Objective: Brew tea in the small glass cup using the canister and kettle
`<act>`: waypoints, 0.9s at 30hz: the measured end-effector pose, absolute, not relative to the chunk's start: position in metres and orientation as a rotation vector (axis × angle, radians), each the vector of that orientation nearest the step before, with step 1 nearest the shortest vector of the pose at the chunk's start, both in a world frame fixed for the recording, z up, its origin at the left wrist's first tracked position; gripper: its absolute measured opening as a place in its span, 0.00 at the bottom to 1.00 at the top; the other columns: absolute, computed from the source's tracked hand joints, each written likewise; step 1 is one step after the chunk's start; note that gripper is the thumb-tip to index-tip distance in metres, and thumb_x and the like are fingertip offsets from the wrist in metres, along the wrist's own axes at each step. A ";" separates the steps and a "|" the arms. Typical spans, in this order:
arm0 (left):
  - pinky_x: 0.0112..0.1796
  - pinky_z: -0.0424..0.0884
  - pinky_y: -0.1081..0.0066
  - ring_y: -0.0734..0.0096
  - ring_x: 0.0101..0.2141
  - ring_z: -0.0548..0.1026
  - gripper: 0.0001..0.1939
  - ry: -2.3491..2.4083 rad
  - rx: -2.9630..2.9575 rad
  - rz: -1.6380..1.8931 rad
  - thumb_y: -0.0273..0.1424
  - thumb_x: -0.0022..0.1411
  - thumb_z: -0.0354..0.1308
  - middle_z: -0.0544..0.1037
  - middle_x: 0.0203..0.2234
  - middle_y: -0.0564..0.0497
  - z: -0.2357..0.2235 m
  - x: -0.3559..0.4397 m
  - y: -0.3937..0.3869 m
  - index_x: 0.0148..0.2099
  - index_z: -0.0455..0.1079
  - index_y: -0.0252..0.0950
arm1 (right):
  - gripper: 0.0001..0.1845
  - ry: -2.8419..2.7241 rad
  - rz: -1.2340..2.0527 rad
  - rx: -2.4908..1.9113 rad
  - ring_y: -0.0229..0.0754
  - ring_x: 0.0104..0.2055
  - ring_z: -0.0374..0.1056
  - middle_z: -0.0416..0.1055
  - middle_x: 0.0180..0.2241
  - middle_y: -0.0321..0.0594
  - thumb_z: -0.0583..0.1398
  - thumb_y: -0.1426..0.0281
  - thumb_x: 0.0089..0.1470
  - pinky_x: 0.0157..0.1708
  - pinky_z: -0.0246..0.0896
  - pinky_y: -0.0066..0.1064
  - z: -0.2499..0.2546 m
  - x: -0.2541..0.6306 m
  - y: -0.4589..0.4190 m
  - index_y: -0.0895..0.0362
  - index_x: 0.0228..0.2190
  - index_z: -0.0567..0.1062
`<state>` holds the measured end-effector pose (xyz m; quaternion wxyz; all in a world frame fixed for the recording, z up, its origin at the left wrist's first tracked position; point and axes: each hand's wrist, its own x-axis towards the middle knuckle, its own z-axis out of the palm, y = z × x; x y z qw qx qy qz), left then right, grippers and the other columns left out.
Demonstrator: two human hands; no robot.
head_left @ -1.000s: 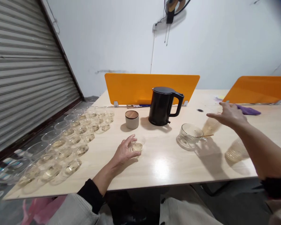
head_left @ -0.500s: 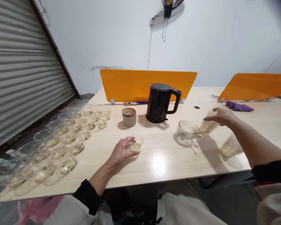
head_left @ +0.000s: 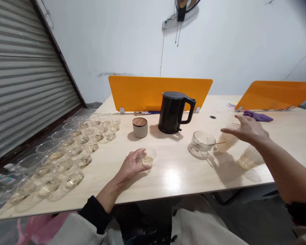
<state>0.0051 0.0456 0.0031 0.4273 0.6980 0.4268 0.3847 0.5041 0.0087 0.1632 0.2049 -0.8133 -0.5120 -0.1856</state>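
My left hand (head_left: 129,166) is curled round a small clear plastic cup (head_left: 150,158) standing on the table, with a little pale yellow liquid in its bottom. Thumb and fingers of my right hand (head_left: 248,131) are spread wide, holding nothing. Just below and left of it is a ribbed clear column (head_left: 224,143), perhaps nested cups. A second such column (head_left: 248,160) stands nearer the front edge, under my forearm. Left of both, a ribbed glass cup (head_left: 202,142) sits on a glass saucer (head_left: 197,153). A thin brown stick (head_left: 220,143) pokes out over its right side.
Several clear cups (head_left: 75,180) with pale liquid stand in rows on the table's left. A black kettle (head_left: 171,114) and a grey jar (head_left: 140,129) with a wooden lid stand ahead. Behind are orange dividers (head_left: 137,93) and a purple cloth (head_left: 260,116).
My right hand has let go of the ribbed column, its fingers spreading and drawing slightly right. My left hand stays on the cup. The view has shifted slightly.
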 end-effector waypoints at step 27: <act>0.60 0.67 0.51 0.51 0.55 0.75 0.37 1.123 1.671 1.069 0.39 0.50 0.74 0.77 0.52 0.43 0.004 0.002 0.045 0.62 0.71 0.40 | 0.33 -1.371 -0.566 -1.852 0.72 0.49 0.72 0.75 0.46 0.44 0.55 0.47 0.62 0.43 0.67 0.71 0.089 0.396 -0.066 0.27 0.67 0.57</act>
